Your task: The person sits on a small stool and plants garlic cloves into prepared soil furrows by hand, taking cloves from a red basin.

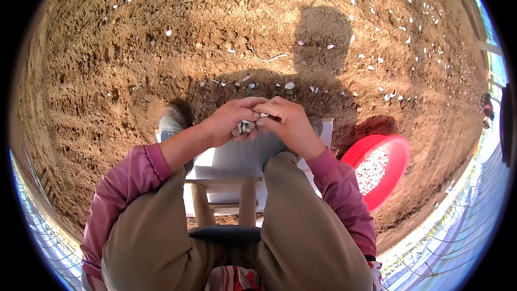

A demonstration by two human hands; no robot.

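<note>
Several garlic cloves (243,128) sit in the curled fingers of my left hand (226,121). My right hand (290,120) meets it above the board, thumb and forefinger pinching one pale clove (264,115). The left thumb tip is close beside that clove; whether it touches is hard to tell. Just beyond my hands, a few cloves (289,85) and bits of papery skin (247,77) lie on the brown soil (121,56).
A red plastic basin (381,199) holding many cloves (371,171) is by my right forearm. Under my feet is a pale board (226,163), with a wooden-legged stool (247,202) behind it. Scattered cloves (380,60) dot the soil ahead. Plastic sheeting (456,226) curves along the right.
</note>
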